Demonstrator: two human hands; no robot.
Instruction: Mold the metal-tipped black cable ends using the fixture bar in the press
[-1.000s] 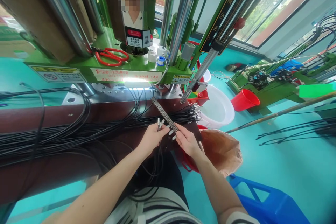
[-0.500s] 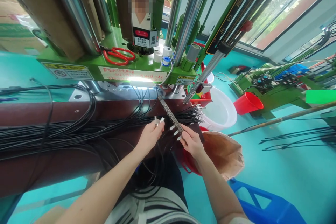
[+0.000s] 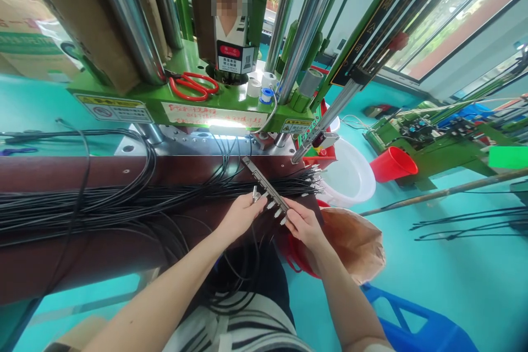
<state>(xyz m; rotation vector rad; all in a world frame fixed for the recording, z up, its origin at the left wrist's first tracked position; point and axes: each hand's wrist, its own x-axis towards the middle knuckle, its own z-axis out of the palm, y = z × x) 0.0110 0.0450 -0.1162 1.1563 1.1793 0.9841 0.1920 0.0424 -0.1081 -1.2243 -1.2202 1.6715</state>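
Observation:
My right hand (image 3: 302, 223) grips the near end of a long narrow metal bar (image 3: 264, 183) with several small metal cable tips seated along it. My left hand (image 3: 241, 213) pinches a few metal-tipped black cable ends (image 3: 256, 194) and holds them against the bar's left side. Both hands hover over a thick bundle of black cables (image 3: 107, 206) lying across a dark brown bench (image 3: 82, 173). The bundle's metal-tipped ends (image 3: 311, 179) fan out to the right of the bar.
A green press machine (image 3: 198, 104) with steel columns stands behind the bench, red scissors (image 3: 193, 83) and tape rolls (image 3: 259, 87) on its ledge. A person stands behind it. A white basin (image 3: 350, 176), red cup (image 3: 391, 164), brown bag (image 3: 355, 239) and blue stool (image 3: 416, 322) are at right.
My left hand pulled away from the bar with the cable ends, then came back to it. The view shifted slightly; my right hand kept hold of the bar.

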